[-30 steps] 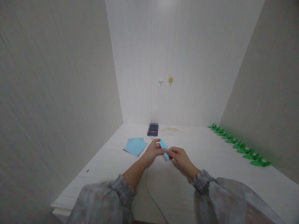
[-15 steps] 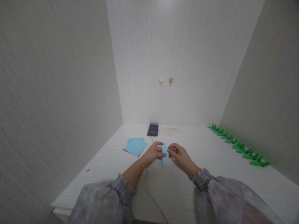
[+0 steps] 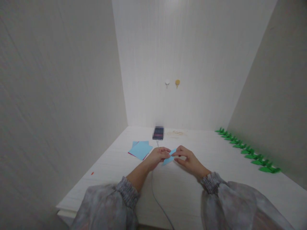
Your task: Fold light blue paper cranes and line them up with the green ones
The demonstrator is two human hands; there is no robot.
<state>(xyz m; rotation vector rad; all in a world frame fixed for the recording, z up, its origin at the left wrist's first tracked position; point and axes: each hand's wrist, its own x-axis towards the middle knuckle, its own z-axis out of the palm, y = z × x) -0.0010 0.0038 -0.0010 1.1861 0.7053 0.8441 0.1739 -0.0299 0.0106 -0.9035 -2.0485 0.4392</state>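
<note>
Pinching the blue paper (image 3: 169, 160) in our left hand (image 3: 157, 157) over the table (image 3: 203, 143), we touch its edge with our right hand (image 3: 189, 160) (gripping or not, we cannot tell); it looks partly folded, flat sheets (image 3: 141, 150) lie unfolded, green pieces (image 3: 250, 156) stand shaped.

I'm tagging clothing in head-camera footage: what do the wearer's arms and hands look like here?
The left sleeve and right sleeve match: grey, loose and puffy, faintly blotched, gathered into crinkled, flecked grey cuffs. The left hand and right hand wear no gloves.
</note>
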